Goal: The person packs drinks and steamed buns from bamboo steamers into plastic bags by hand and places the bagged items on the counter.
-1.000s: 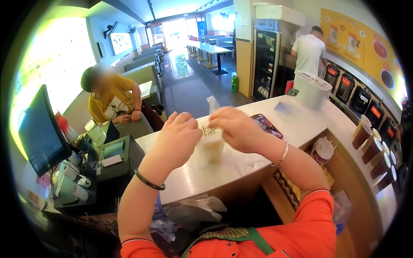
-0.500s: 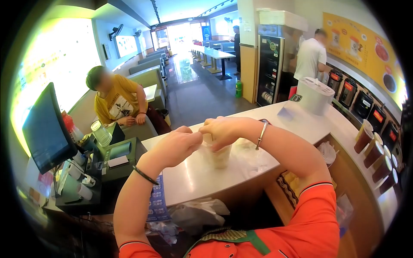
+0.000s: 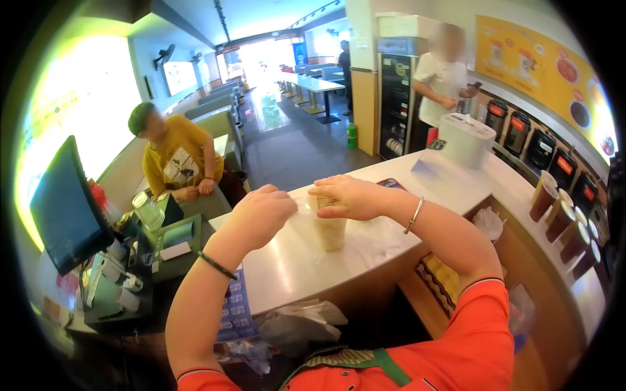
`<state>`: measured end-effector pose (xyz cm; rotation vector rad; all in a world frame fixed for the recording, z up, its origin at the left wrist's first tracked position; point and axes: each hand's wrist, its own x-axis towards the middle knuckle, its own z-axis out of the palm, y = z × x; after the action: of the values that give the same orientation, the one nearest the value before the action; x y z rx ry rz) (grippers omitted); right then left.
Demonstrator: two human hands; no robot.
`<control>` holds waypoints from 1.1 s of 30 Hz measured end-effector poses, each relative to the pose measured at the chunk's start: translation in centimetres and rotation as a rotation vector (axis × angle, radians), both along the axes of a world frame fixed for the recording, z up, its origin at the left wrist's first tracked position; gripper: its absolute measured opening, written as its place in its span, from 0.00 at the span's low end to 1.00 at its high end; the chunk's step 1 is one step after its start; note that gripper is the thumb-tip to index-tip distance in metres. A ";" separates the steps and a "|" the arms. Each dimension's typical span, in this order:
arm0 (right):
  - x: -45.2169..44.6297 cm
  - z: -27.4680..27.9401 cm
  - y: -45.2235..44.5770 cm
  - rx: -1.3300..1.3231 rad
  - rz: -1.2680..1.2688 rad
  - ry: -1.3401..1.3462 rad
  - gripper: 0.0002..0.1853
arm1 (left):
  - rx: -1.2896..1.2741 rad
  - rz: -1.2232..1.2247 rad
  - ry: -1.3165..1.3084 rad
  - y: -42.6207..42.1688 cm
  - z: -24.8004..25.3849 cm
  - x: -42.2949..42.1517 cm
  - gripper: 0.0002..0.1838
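A pale, see-through drink cup (image 3: 331,236) stands upright on the white counter between my hands. My right hand (image 3: 352,197) is at the cup's top, its fingers stretched out and its thumb apart from them. Whether it touches the cup I cannot tell. To the left of the cup, my left hand (image 3: 264,214) has its fingers curled in. Its fingertips face away, so anything in them is hidden. Thin clear plastic shows faintly around the cup. Behind my right wrist lies a dark flat object (image 3: 392,184), partly covered.
The white counter (image 3: 277,280) curves to the right, with a white box-shaped appliance (image 3: 467,140) and several dark-filled cups (image 3: 559,221). A monitor (image 3: 68,205) stands left. One person in yellow (image 3: 176,156) sits across the counter; another in white (image 3: 433,85) stands beyond.
My hands were together over the cup's top and have moved apart. My right hand's fingers have straightened. The person in white has turned around. The camera view has shifted slightly.
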<state>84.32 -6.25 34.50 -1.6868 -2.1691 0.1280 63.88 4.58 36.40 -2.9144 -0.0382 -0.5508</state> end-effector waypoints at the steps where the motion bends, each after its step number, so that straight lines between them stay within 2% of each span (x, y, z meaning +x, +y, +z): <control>1: 0.3 0.4 -0.9 0.020 -0.012 0.040 0.26 | 0.001 -0.016 -0.042 -0.1 0.2 0.0 0.04; 2: 0.8 0.6 -1.5 0.024 -0.044 0.035 0.26 | -0.033 -0.016 -0.057 -0.5 0.5 -0.1 0.06; 4: 1.8 0.6 -2.7 0.083 0.033 -0.077 0.19 | -0.060 -0.058 -0.077 -0.5 0.3 -0.1 0.06; 7: 3.2 0.8 -3.0 0.110 -0.003 -0.155 0.13 | -0.149 -0.073 -0.037 -0.4 0.7 0.1 0.07; 8: 3.1 0.9 -3.2 0.166 -0.023 -0.132 0.10 | -0.191 -0.124 -0.023 -0.2 0.7 0.3 0.07; 10: 2.8 1.4 -4.3 0.250 -0.035 -0.067 0.11 | -0.235 -0.151 0.001 0.2 0.8 0.1 0.08; 12: 3.4 1.3 -5.0 0.334 -0.116 0.086 0.12 | -0.279 -0.208 -0.003 0.4 0.9 0.2 0.08; 14: 5.0 1.3 -5.7 0.268 -0.235 0.209 0.16 | -0.291 -0.146 -0.028 0.8 0.8 0.3 0.07; 17: 7.7 -2.5 -5.3 0.097 -0.367 0.077 0.21 | -0.309 -0.062 -0.060 0.6 0.7 0.7 0.06; 18: 7.8 -4.2 -5.0 0.027 -0.415 0.011 0.31 | -0.329 -0.063 -0.123 0.6 0.7 0.8 0.06; 19: 7.8 -6.4 -4.5 0.031 -0.412 0.011 0.31 | -0.348 -0.064 -0.187 0.5 0.7 0.9 0.06; 21: 7.3 -10.5 -3.5 0.159 -0.452 -0.100 0.38 | -0.381 -0.055 -0.235 -0.2 1.0 0.8 0.06; 23: 7.0 -12.4 -2.4 0.139 -0.486 -0.061 0.39 | -0.419 -0.048 -0.278 -1.9 1.3 0.2 0.07; 25: 6.8 -12.9 -2.2 0.122 -0.508 -0.036 0.40 | -0.260 -0.021 -0.538 -4.8 1.1 -1.2 0.10; 27: 6.9 -13.0 -2.3 0.230 -0.469 -0.067 0.38 | -0.284 -0.046 -0.560 -7.5 0.0 -3.1 0.10; 28: 6.7 -12.6 -2.6 0.238 -0.459 -0.072 0.38 | -0.295 -0.094 -0.508 -8.6 -1.2 -4.3 0.09; 29: 6.1 -11.8 -3.4 0.293 -0.451 -0.048 0.33 | -0.308 -0.140 -0.455 -9.6 -2.6 -5.5 0.08; 30: 5.7 -11.1 -4.2 0.344 -0.439 -0.027 0.29 | -0.262 -0.171 -0.409 -10.5 -4.1 -6.4 0.08; 31: 5.8 -10.7 -4.6 0.342 -0.423 -0.038 0.29 | -0.218 -0.200 -0.366 -11.2 -5.5 -7.2 0.08; 33: 6.0 -9.7 -5.3 0.232 -0.571 0.245 0.16 | -0.261 -0.223 -0.383 -11.5 -7.8 -7.9 0.07</control>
<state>90.27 -11.55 24.78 -1.9557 -1.4058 -0.0693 55.94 -6.96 28.65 -3.0289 0.1799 -1.2198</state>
